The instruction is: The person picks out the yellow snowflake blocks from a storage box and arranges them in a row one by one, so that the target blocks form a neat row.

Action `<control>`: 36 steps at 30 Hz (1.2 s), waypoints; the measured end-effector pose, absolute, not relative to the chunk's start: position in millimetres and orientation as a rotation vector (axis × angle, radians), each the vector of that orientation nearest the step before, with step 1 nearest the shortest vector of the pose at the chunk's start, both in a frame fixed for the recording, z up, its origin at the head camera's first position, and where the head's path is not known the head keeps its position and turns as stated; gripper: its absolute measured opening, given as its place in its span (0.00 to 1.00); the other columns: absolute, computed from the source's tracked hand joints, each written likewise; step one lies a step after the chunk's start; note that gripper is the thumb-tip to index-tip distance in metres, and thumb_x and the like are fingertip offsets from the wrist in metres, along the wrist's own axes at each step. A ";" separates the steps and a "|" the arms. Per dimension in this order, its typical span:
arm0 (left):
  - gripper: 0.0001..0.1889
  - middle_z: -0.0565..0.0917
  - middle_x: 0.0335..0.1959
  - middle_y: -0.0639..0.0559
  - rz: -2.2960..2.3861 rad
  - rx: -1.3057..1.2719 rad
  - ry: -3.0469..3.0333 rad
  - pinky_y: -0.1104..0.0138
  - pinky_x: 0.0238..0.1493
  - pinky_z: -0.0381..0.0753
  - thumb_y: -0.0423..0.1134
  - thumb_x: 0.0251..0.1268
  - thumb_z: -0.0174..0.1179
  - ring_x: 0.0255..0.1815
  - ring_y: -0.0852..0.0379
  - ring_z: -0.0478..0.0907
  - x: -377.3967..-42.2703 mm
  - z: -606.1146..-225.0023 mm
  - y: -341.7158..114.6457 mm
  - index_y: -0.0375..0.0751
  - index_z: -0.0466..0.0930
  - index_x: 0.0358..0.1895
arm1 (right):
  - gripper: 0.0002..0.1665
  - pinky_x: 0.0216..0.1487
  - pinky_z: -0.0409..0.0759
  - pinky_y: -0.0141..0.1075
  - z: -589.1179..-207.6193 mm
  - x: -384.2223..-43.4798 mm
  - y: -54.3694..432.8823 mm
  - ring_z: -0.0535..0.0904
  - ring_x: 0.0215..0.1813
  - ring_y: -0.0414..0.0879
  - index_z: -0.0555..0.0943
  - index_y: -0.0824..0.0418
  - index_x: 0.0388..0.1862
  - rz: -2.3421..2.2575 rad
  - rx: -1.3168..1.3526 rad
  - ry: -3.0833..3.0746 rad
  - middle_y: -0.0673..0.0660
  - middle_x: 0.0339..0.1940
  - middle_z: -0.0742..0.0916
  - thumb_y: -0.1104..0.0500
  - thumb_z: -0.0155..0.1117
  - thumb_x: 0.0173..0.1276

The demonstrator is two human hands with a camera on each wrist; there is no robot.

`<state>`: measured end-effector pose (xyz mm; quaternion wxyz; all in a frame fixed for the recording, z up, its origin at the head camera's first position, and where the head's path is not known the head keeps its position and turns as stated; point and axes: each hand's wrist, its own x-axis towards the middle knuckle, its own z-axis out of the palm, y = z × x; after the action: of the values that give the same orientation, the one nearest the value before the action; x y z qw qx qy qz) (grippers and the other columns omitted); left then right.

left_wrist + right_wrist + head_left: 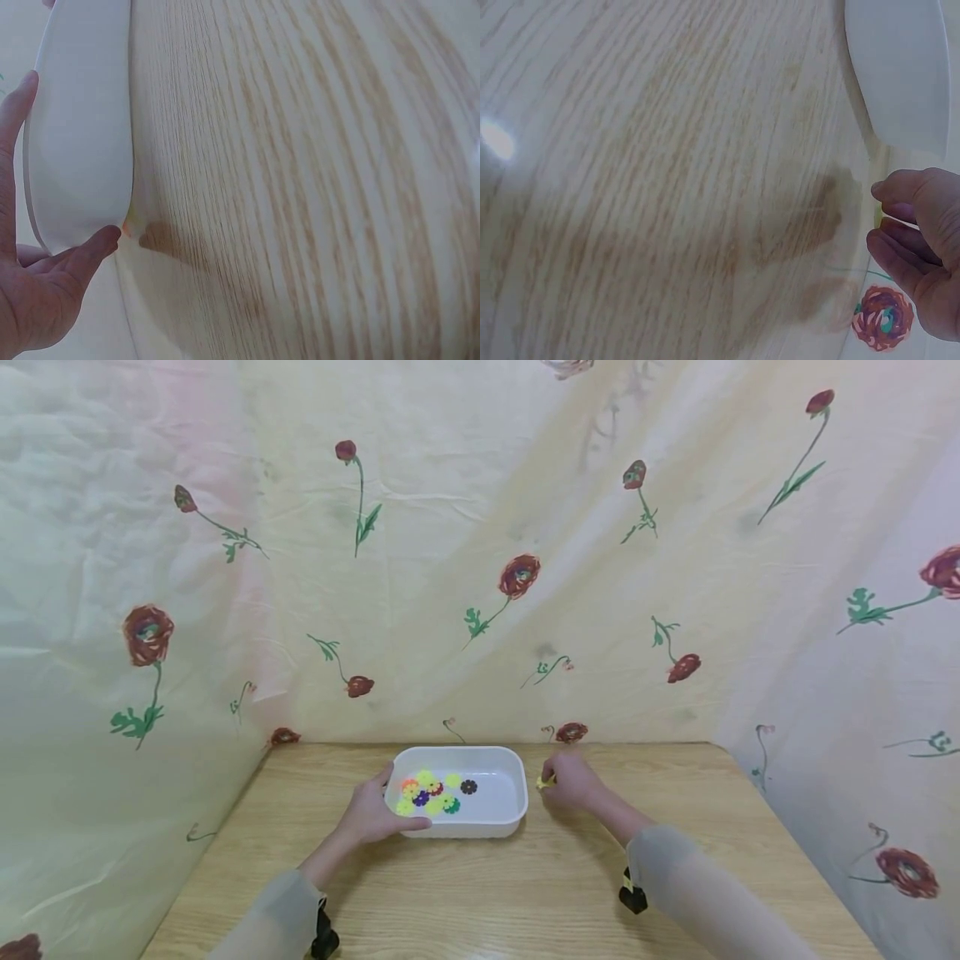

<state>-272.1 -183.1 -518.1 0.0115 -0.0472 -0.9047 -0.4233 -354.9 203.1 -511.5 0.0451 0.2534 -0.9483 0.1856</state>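
Grey sleeves (720,889) come nearest in the head view. Beyond, the left grip (371,810) holds the left end of a white tub (480,830); the right grip (573,781) pinches a yellow piece (543,782) just beside its right end, over the desk (480,893).

Left wrist: the tub's wall looks smooth, light, fairly stiff; corners suit holding.

Right wrist: the piece, mostly hidden, seems light and thin, best taken by its edges.

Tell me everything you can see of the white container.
The white container is a rectangular open tub with rounded corners and a rim, smooth and plastic-looking. It stands upright on the wood-look table, its long sides running left to right in the head view. Colourful flower-shaped pieces lie inside, mostly toward its left end. The left hand holds that end, thumb at the near rim.
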 end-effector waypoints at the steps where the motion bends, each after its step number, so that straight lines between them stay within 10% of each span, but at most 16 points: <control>1: 0.69 0.70 0.80 0.33 -1.318 -0.155 -2.817 0.43 0.75 0.77 0.61 0.43 0.86 0.73 0.40 0.76 -272.2 -518.5 -183.2 0.32 0.55 0.84 | 0.05 0.38 0.84 0.39 -512.3 -354.9 202.9 0.79 0.32 0.42 0.87 0.63 0.27 0.561 0.778 -2.897 0.54 0.29 0.89 0.66 0.77 0.54; 36: 0.68 0.75 0.77 0.37 -1.266 -0.187 -2.813 0.40 0.73 0.77 0.61 0.42 0.86 0.74 0.39 0.76 -275.0 -522.8 -185.6 0.40 0.55 0.86 | 0.04 0.43 0.88 0.47 -523.4 -349.4 203.4 0.84 0.37 0.48 0.86 0.63 0.30 0.589 0.808 -2.911 0.56 0.31 0.89 0.65 0.75 0.56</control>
<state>-275.0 -185.6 -522.8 0.0254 -0.0605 -0.9099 -0.4095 -349.4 203.4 -523.4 0.0319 0.2625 -0.9453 0.1912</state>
